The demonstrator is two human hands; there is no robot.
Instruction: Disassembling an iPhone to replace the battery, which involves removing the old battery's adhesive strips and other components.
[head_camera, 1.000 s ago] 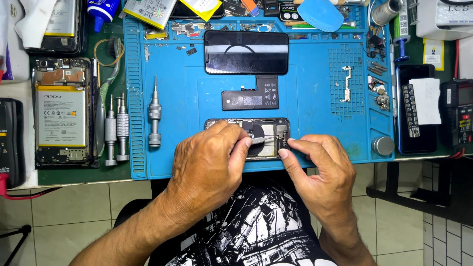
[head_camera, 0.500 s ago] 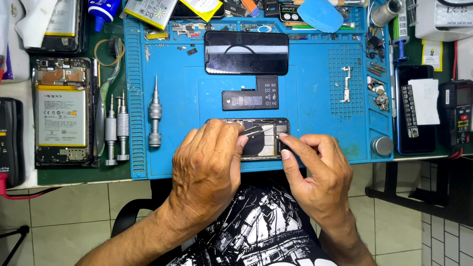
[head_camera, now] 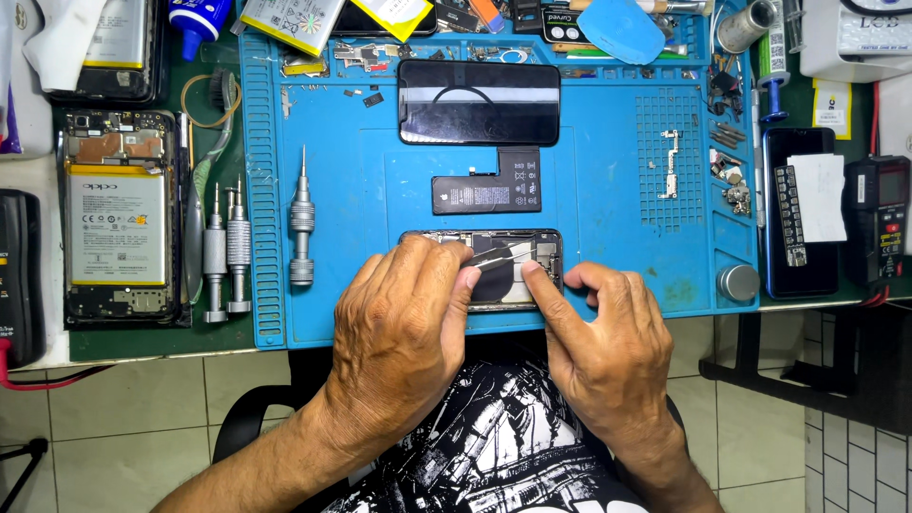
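Note:
An opened phone (head_camera: 549, 251) with its insides exposed lies at the near edge of the blue work mat (head_camera: 617, 218). My left hand (head_camera: 399, 323) covers the phone's left half and pinches silver tweezers (head_camera: 501, 255), whose tips point right over the phone's middle. My right hand (head_camera: 608, 351) holds the phone's right end, index finger laid across it and thumb at the right edge. Just beyond the phone lies a black L-shaped battery (head_camera: 484, 190), and farther back a dark phone screen (head_camera: 478, 102).
A grey screwdriver (head_camera: 302, 228) lies on the mat's left side, two more (head_camera: 228, 252) off the mat beside another opened phone (head_camera: 118, 223). Small metal parts (head_camera: 730, 176) and a round tin (head_camera: 737, 282) sit at the right. A black meter (head_camera: 876, 220) is at the far right.
My right index finger has moved left from the phone's right edge onto the phone. The tweezers in my left hand have shifted slightly over the phone's middle.

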